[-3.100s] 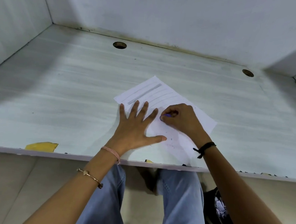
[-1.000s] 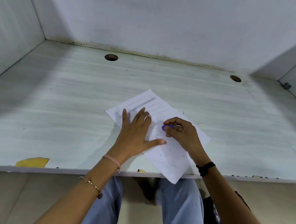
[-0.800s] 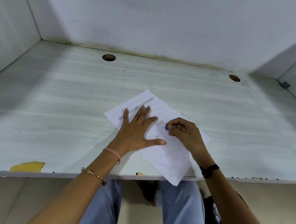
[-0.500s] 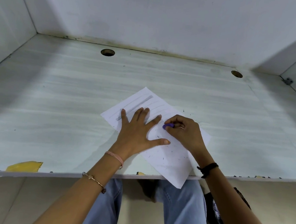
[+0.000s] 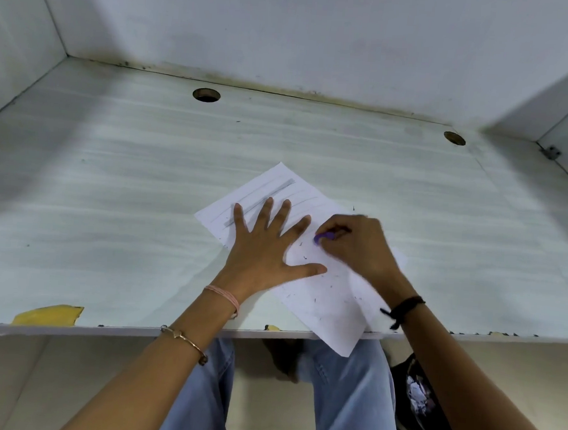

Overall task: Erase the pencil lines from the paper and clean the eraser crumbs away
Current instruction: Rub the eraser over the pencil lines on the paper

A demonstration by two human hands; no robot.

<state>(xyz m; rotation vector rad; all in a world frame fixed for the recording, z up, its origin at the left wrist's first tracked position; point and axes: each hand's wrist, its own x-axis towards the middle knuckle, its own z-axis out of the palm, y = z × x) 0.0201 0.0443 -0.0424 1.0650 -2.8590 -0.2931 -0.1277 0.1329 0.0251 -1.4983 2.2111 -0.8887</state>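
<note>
The paper lay slanted on the desk, one corner over the edge. The left hand pressed it flat, fingers spread. The right hand pinched a purple eraser on the paper, with crumbs nearby.

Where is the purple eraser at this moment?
In the head view, the purple eraser is pinched by the right hand over the middle of the paper, just right of the left hand spread flat on the sheet.
</note>
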